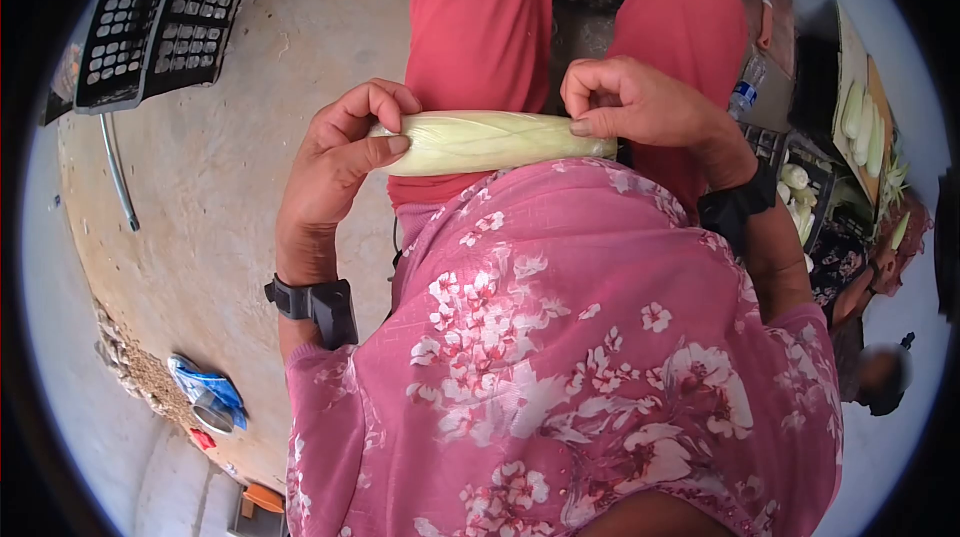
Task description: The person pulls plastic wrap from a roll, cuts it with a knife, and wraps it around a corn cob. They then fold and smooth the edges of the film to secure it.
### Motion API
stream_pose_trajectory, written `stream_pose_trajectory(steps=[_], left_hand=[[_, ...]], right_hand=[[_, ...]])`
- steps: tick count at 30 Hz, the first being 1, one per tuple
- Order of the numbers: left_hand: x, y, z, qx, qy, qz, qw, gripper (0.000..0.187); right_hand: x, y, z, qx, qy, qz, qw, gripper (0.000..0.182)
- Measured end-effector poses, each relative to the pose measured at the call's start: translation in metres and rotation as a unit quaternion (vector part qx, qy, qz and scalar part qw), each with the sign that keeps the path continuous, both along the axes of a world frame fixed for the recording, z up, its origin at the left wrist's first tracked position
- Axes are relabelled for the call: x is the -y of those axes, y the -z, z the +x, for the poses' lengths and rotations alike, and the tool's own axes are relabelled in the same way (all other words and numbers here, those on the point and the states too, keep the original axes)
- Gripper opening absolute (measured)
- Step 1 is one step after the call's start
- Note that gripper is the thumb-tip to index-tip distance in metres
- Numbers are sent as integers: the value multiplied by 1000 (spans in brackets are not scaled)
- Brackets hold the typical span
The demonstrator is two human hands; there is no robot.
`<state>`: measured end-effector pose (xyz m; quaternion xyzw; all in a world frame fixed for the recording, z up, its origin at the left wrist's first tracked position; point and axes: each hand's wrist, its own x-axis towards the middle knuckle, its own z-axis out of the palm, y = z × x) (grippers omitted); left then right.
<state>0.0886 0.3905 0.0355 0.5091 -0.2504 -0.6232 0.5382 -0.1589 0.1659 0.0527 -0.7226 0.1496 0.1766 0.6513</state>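
An ear of corn in pale green husk lies level across my lap, its surface shiny as if under clear film. My left hand grips its left end between thumb and fingers. At the other end, my right hand is closed in a pinch at the upper edge, thumb and forefinger pressed together against the husk. Both wrists wear black bands. The red trousers show behind the corn.
Black plastic crates stand at the upper left near a metal rod. On the right are a knife, a water bottle, a crate of corn and a board with corn ears. Another person sits beyond.
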Motion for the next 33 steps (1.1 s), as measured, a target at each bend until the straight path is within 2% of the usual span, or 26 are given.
stream_pose_trajectory(steps=[2,11,14,17,26,33], left_hand=[[0,0,0,-1,0,0,1000,16],[1,0,1,-4,3,2,1000,16],[1,0,1,-4,5,4,1000,16],[2,-2,1,0,6,5,1000,16],[3,-2,2,-3,9,5,1000,16],[4,-2,3,-1,15,2,1000,16]], right_hand=[[1,8,-2,17,16,37,999,15],[-8,1,1,6,105,43,994,14],[-6,8,-2,15,39,-15,999,14],[-2,8,-2,15,13,-14,1000,17],[-4,15,-7,35,54,-37,997,21],[-10,13,-12,81,103,-48,990,16]])
